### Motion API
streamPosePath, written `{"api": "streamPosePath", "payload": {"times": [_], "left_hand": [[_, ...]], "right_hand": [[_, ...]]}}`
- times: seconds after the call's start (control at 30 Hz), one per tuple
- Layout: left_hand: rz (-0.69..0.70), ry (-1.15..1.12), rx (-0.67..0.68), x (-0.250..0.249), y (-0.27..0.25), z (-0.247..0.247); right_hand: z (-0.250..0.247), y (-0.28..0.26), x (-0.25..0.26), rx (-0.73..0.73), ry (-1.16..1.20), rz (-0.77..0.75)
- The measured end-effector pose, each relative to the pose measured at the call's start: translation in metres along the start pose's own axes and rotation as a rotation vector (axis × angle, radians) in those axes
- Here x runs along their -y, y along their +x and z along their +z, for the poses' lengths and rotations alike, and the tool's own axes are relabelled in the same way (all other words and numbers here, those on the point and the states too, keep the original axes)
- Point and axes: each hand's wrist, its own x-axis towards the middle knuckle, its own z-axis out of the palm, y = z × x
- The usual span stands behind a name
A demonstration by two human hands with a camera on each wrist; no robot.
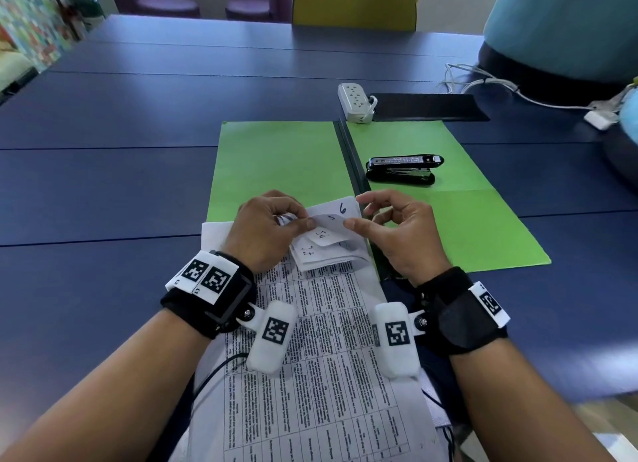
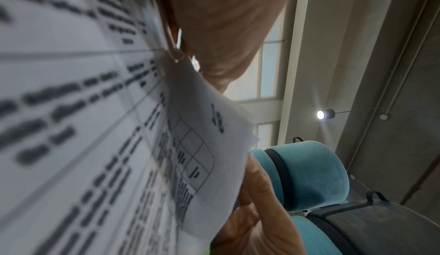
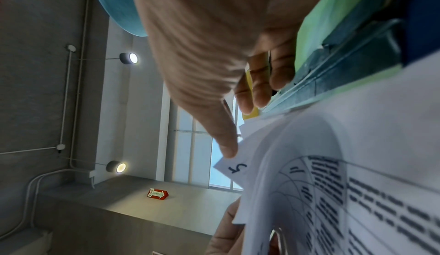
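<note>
Head view: a stack of printed sheets (image 1: pixel 321 358) is seen on the near edge of the blue desk (image 1: pixel 121 116), its far end overlapping an opened green folder (image 1: pixel 276 164); the far corners of the upper sheets are lifted and curled; the left hand (image 1: pixel 266 230) is set on that end, and the curled corners are pinched between its thumb and fingers, the sheet marked 5 (image 1: pixel 329 221) among them; the right hand (image 1: pixel 397 234) is held just beside, its thumb tip laid against the edge of that sheet, while its other fingers are loosely bent and nothing is grasped by them; a sheet marked 6 (image 1: pixel 341 208) is shown flat beneath; a black stapler (image 1: pixel 402 170) is placed on the folder's right half, apart from both hands; a white power strip (image 1: pixel 355 102) and a black mat (image 1: pixel 428 106) are found beyond the folder.

Left wrist view: blurred printed tables fill the left side; a lifted corner is seen between the left hand above and the right hand below; the pinch itself is hidden by the paper.

Right wrist view: the corner marked 5 is touched by the right thumb tip; the remaining fingers are bent near the green folder, closed on nothing; part of the left hand is seen behind the sheets' edge.
</note>
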Motion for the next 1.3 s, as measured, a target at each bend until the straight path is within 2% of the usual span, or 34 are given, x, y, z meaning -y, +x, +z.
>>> {"api": "streamPosePath", "payload": {"times": [0.17,0.4,0.6,0.7,0.97,1.3], "left_hand": [[0.010,0.047,0.021,0.001,0.001,-0.001],[0.008,0.033,0.006,0.000,0.002,0.000],[-0.025,0.013,0.019,0.000,-0.003,-0.002],[0.007,0.072,0.048,-0.003,-0.004,-0.003],[0.023,0.156,0.115,-0.010,-0.007,-0.005],[0.023,0.106,0.086,-0.007,-0.006,-0.004]], "right_hand": [[0.000,-0.003,0.005,0.065,-0.017,-0.019],[0.002,-0.004,0.002,0.181,-0.016,0.048],[0.002,-0.001,-0.002,0.089,-0.030,0.120],[0.002,-0.001,-0.001,0.076,-0.032,0.153],[0.000,0.000,-0.002,0.091,0.016,0.155],[0.001,0.000,-0.001,0.109,0.057,0.132]]}}
